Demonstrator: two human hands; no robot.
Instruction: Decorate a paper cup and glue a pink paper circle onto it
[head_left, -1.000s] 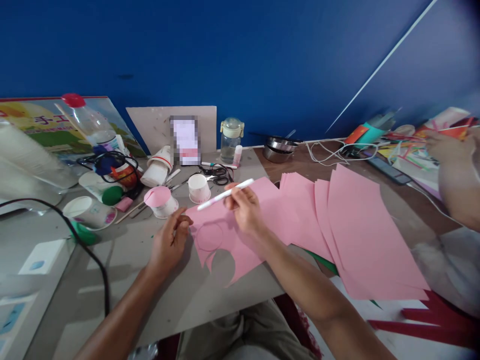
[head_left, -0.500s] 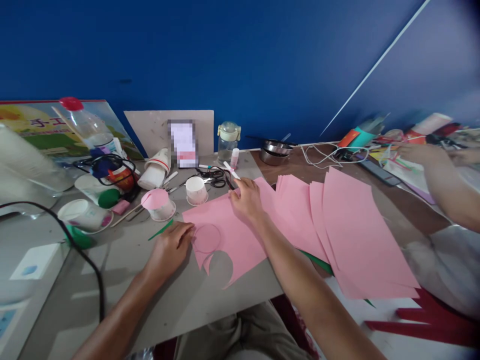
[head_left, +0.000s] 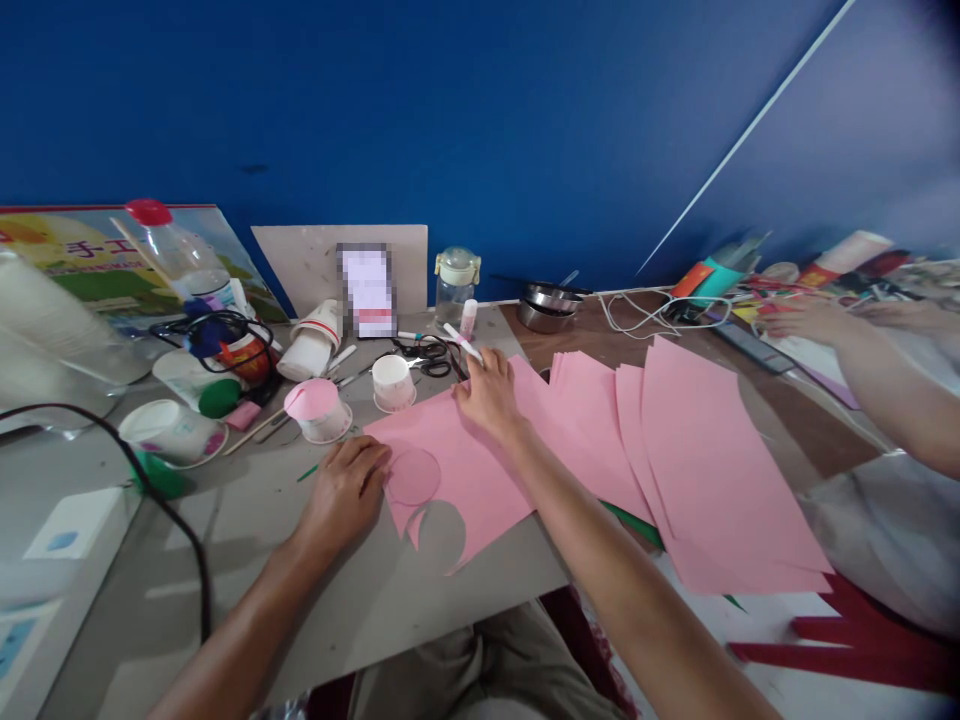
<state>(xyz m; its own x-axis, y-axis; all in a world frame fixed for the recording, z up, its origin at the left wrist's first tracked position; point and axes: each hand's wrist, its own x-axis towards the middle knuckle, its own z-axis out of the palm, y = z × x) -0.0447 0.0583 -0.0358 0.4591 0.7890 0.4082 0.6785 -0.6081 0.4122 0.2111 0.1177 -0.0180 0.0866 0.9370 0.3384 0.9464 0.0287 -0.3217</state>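
A pink paper sheet (head_left: 486, 470) lies on the grey tabletop, with a round cut-out on its near edge and a circle outline beside it. My left hand (head_left: 349, 488) rests at the sheet's left edge, fingers bent and closed on the paper beside the circle. Across the sheet's far edge, my right hand (head_left: 491, 393) has its fingers closed around a white marker (head_left: 463, 342), which points away to the upper left. A white paper cup (head_left: 393, 384) stands just beyond the sheet. Left of it is a cup topped with pink paper (head_left: 315, 408).
Black-handled scissors (head_left: 431, 356), a glue stick (head_left: 469, 318) and a lidded jar (head_left: 457, 285) are behind the sheet. More pink sheets (head_left: 720, 470) fan out on the right. A propped phone (head_left: 367, 290) stands at the back. Another person's hand (head_left: 799, 318) is at far right.
My left hand has shifted slightly and covers more of the small green scrap. My right hand has moved slightly up and left with the marker. The sheet stays in place.
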